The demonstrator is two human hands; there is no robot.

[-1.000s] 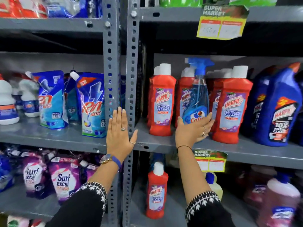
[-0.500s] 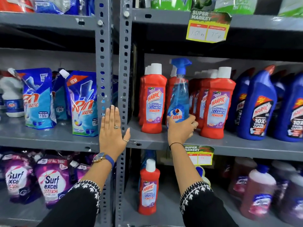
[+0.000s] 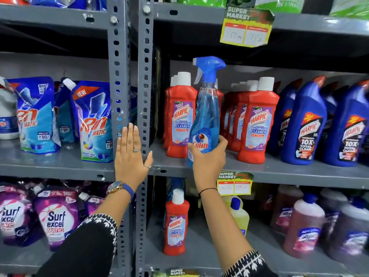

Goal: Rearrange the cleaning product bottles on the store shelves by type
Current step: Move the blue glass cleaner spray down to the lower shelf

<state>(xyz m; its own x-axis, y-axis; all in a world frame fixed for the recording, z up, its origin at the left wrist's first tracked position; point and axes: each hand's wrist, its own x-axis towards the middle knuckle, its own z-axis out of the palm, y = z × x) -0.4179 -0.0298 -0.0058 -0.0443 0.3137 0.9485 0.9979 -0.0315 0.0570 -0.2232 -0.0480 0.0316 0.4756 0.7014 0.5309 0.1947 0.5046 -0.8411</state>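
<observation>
grey shelf edge (image 3: 279, 172) sits under right hand (image 3: 209, 162) gripping colin sprayer (image 3: 205, 120).

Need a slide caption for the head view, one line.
Right hand lifts a blue Colin spray bottle from among red Harpic bottles; left hand braces on shelf upright.

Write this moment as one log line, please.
right hand: grip on blue spray bottle | left hand: flat on shelf post

A: Open gap on grey metal middle shelf (image 3: 279, 172), between left red Harpic bottle with white cap (image 3: 180, 114) and right red Harpic bottle cluster (image 3: 257, 120)?
B: Partly blocked by clear blue Colin spray bottle (image 3: 205, 118) gripped in right hand (image 3: 209, 162). Front shelf lip bare.
A: Leftward?
B: Blocked by grey perforated steel uprights (image 3: 144, 76), left hand (image 3: 130, 156) flat against them.
</observation>
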